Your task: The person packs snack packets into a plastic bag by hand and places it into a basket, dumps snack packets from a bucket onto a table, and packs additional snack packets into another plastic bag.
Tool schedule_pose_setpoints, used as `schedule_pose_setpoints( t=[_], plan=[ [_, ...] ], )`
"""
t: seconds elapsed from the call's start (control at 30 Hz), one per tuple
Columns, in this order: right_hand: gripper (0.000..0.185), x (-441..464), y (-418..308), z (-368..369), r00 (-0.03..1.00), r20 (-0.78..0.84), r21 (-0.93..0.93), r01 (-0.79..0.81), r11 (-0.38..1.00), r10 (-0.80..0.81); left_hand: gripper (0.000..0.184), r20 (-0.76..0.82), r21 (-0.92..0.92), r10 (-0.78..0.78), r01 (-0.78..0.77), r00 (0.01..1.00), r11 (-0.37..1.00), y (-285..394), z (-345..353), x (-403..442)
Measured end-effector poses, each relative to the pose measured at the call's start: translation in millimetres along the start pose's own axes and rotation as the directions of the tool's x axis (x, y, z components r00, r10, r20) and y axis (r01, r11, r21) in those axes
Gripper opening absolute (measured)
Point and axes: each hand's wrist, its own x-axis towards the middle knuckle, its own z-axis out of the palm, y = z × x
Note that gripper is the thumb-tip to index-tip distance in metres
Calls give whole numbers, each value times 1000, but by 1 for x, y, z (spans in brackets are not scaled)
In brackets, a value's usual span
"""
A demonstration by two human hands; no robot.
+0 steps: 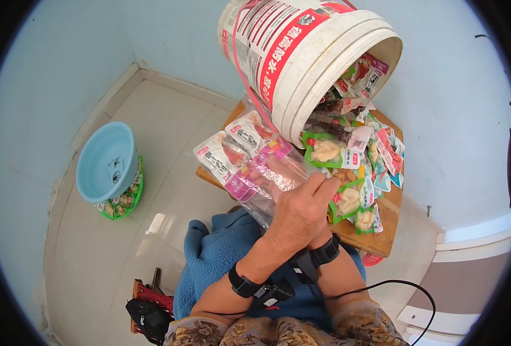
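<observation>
My left hand (303, 209) is closed on the mouth edge of a clear plastic bag (258, 212). My right hand (277, 176) passes beneath the left one and shows through the clear film, fingers stretched out against the packets. Two white and pink snack packets, a left one (224, 158) and a right one (252, 135), lie side by side in the bag. Near my left fingertips, a pile of green-edged snack packets (348, 200) lies on the wooden stool (389, 233).
A white bucket (301, 69) lies tipped on the stool, packets spilling from its mouth. On the floor at left, a blue basin (102, 161) rests on a green basket (140, 190) of packets. A black cable (420, 288) loops from my wrist gear.
</observation>
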Motion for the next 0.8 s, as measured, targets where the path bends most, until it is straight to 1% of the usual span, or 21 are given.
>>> schedule_pose_setpoints(
  t=[0.03, 0.1, 0.13, 0.2, 0.23, 0.3, 0.33, 0.4, 0.43, 0.47, 0.5, 0.53, 0.57, 0.6, 0.63, 0.67, 0.7, 0.73, 0.8],
  plan=[
    [15, 1, -1, -3, 1000, 4, -24, 9, 1000, -8, 33, 3, -2, 0, 0, 1000, 1000, 0, 0, 0],
    [15, 0, -3, -11, 1000, 9, -69, 26, 997, -25, 25, 17, -15, -62, 63, 998, 998, 2, -1, 0],
    [15, -2, -4, -17, 999, 8, -91, 35, 995, -34, 25, 25, -20, -62, 62, 998, 998, 3, -1, 0],
    [14, -12, -4, -29, 998, 2, -129, 58, 990, -59, 22, 99, -10, -99, 101, 990, 995, 3, -3, 1],
    [14, -16, -1, -31, 997, -4, -144, 71, 987, -72, 22, 115, -15, -92, 95, 989, 995, 4, -4, 2],
    [13, -23, -1, -41, 995, -16, -170, 96, 981, -100, 18, 37, -107, -58, 62, 998, 992, 6, -7, 6],
    [13, -16, -4, -41, 993, -21, -184, 108, 977, -114, 18, 54, -110, -51, 57, 997, 992, 5, -8, 6],
    [13, -25, -7, -48, 989, -32, -211, 133, 968, -143, 17, 23, -86, -33, 35, 999, 996, 2, -14, 9],
    [13, -29, -9, -48, 987, -38, -222, 144, 964, -157, 17, 43, -88, -25, 29, 999, 996, 4, -19, 10],
    [13, -36, -18, -51, 985, -52, -206, 151, 967, -165, 16, 23, -66, -84, 85, 996, 994, 8, -26, 12],
    [12, -48, -44, -43, 982, -167, -397, 11, 918, -84, 14, 4, -40, -139, 139, 990, 989, 11, -32, 15],
    [14, -56, -60, -43, 955, -294, -547, -152, 823, -19, 14, 33, -33, -127, 128, 991, 991, 10, -35, 15],
    [11, -56, -60, -55, 944, -297, -597, -66, 800, -144, 14, -16, -65, -198, 196, 980, 978, 6, -37, 14],
    [11, -54, -62, -62, 941, -303, -578, -59, 814, -148, 13, -69, -99, -268, 261, 961, 960, 3, -40, 15],
    [10, -53, -64, -68, 892, -255, -737, 70, 672, -372, 13, -51, -88, -257, 252, 965, 964, 3, -44, 16],
    [12, -51, -66, -74, 806, -166, -864, 159, 478, -568, 15, -65, 5, -226, 227, 972, 974, 3, -47, 17],
    [19, -47, -66, -81, 779, -127, -910, 156, 385, -614, 17, -80, 98, -193, 201, 978, 975, 3, -51, 18],
    [19, -44, -67, -82, 779, -138, -903, 155, 400, -612, 17, -68, 109, -190, 197, 979, 974, 0, -56, 16],
    [20, -41, -64, -82, 665, 116, -942, 308, 130, -738, 26, 60, 420, -96, 62, 994, 905, -8, -70, 3]
  ],
)
